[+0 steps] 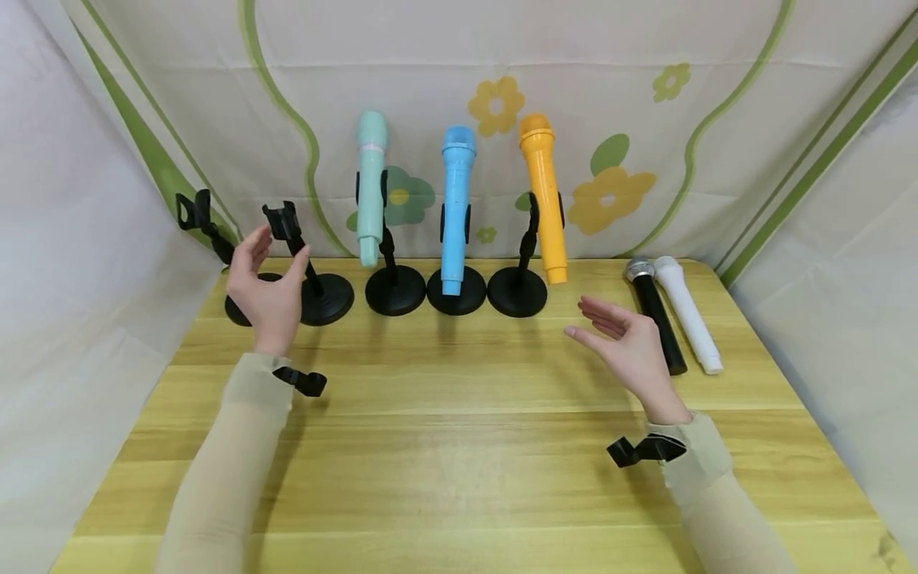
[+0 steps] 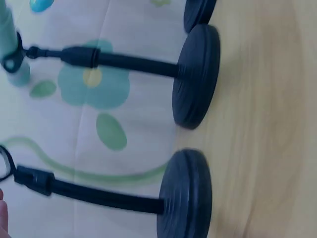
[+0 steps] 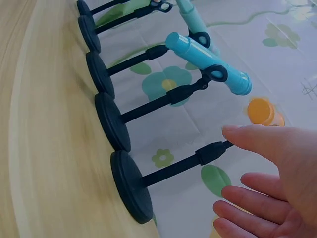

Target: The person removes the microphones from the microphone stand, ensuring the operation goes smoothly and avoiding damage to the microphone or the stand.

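Note:
My left hand (image 1: 268,291) is beside the clip of an unoccupied black microphone stand (image 1: 326,299), fingers loosely bent with a gap to the thumb; whether it touches the clip I cannot tell. Another black stand (image 1: 203,215) is partly hidden behind that hand. My right hand (image 1: 627,351) hovers above the table with thumb and fingers apart, holding nothing. The orange microphone (image 1: 547,207) is up and left of it, clipped on a stand. Further left, the blue microphone (image 1: 455,211) and the mint green microphone (image 1: 370,191) also sit tilted in stands.
A black microphone (image 1: 656,315) with a silver head and a white microphone (image 1: 688,315) lie side by side on the right of the wooden table (image 1: 445,446). A flower-patterned curtain (image 1: 430,48) hangs behind the row of stands, and pale cloth borders both sides.

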### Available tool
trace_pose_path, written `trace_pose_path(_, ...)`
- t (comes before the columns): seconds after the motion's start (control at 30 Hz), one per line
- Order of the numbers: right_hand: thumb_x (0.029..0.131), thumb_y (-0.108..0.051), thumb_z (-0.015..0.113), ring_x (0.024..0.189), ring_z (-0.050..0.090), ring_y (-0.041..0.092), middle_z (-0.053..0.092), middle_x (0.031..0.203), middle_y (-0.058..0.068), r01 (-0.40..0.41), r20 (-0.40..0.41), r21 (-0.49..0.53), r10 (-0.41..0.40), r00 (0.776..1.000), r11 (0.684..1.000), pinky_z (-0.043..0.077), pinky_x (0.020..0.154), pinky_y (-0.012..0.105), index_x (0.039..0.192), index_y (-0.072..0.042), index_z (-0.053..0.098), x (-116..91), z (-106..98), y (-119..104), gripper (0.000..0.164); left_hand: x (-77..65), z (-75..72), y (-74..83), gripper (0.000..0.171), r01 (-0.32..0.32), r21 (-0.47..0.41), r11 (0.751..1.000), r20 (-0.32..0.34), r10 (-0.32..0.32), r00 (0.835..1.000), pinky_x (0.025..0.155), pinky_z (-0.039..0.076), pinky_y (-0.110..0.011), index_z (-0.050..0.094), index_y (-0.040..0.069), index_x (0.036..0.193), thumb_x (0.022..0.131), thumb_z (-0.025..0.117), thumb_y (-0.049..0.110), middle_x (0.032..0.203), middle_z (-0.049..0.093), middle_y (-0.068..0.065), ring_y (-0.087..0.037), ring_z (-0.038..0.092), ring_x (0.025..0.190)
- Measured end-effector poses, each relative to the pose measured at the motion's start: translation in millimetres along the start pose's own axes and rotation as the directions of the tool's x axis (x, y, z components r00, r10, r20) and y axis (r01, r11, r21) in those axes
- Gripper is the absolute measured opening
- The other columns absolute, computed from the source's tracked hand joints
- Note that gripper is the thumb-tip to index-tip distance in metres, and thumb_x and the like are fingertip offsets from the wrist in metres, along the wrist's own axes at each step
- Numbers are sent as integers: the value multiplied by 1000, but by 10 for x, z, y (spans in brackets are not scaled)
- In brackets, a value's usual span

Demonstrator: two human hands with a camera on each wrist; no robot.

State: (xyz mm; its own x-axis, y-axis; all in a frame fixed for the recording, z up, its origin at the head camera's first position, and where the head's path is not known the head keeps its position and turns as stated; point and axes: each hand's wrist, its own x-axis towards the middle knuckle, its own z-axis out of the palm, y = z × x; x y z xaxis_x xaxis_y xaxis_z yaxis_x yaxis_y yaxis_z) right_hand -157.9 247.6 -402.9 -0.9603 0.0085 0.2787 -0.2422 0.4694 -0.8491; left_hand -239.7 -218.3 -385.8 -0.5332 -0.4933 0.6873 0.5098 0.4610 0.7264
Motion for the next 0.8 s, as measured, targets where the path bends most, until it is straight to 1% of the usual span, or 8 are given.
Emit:
trace_pose_path(0.07, 87, -25, 85, 118, 64, 26, 68, 129, 10, 4, -8, 8, -4, 1000, 1000, 52, 98, 35, 134, -7, 67, 3, -5, -37, 53, -65, 13, 116, 50, -43, -5, 999, 10, 43, 999, 108, 42, -33, 65, -4, 127, 83, 86, 7, 131, 63, -15, -25, 56, 124)
trace_pose_path(0.17, 87, -23, 85, 118, 64, 24, 67, 130, 9, 9, -10, 12, -9, 1000, 1000, 52, 99, 34, 134, -8, 66, 15, -8, -82, 53, -156, 28, 214, 53, -88, -16, 996, 5, 88, 996, 112, 36, -35, 63, -7, 129, 83, 86, 5, 138, 58, -15, -24, 49, 132)
trace_pose_path(0.3, 86, -22, 86, 118, 64, 23, 67, 130, 7, 13, -15, 10, -13, 1000, 1000, 52, 98, 32, 134, -9, 67, 17, -13, -128, 53, -263, 73, 232, 55, -108, -60, 992, -3, 108, 994, 115, 33, -35, 63, -8, 129, 81, 86, 1, 140, 56, -17, -21, 47, 135)
trace_pose_path(0.47, 86, -19, 86, 118, 64, 23, 67, 130, 7, 36, -16, 19, -35, 999, 999, 52, 98, 29, 134, -7, 67, 9, -10, -196, 53, -399, 138, 210, 55, -106, -82, 991, 36, 109, 993, 114, 35, -36, 63, -7, 129, 79, 86, -3, 138, 57, -22, -22, 49, 134)
trace_pose_path(0.57, 87, -16, 85, 119, 63, 24, 67, 131, 8, 47, -16, 22, -47, 999, 999, 52, 97, 25, 135, -7, 66, 15, -13, -247, 52, -471, 195, 92, 57, -66, -89, 994, 81, 73, 994, 112, 38, -40, 64, -4, 130, 78, 87, -4, 135, 60, -17, -24, 53, 129)
trace_pose_path(0.67, 87, -13, 85, 119, 63, 23, 67, 130, 7, 65, -24, 34, -64, 998, 997, 51, 97, 24, 134, -8, 66, 20, -27, -313, 51, -523, 259, -83, 61, 19, -82, 996, 169, -5, 986, 110, 40, -38, 64, 4, 134, 79, 88, 1, 134, 62, -7, -22, 55, 126)
trace_pose_path(0.73, 86, -11, 85, 118, 64, 22, 68, 130, 7, 81, -33, 49, -79, 996, 995, 52, 97, 24, 134, -7, 67, 23, -32, -363, 51, -541, 314, -194, 63, 89, -59, 994, 234, -73, 969, 109, 40, -33, 63, 8, 137, 79, 89, 6, 135, 62, -4, -20, 55, 126)
trace_pose_path(0.8, 85, -11, 85, 117, 65, 19, 68, 128, 6, 103, -41, 66, -101, 994, 992, 52, 96, 24, 133, -8, 68, 23, -34, -419, 51, -550, 363, -237, 66, 144, -35, 989, 308, -126, 943, 110, 40, -32, 60, 11, 140, 81, 89, 14, 138, 61, -1, -18, 53, 129)
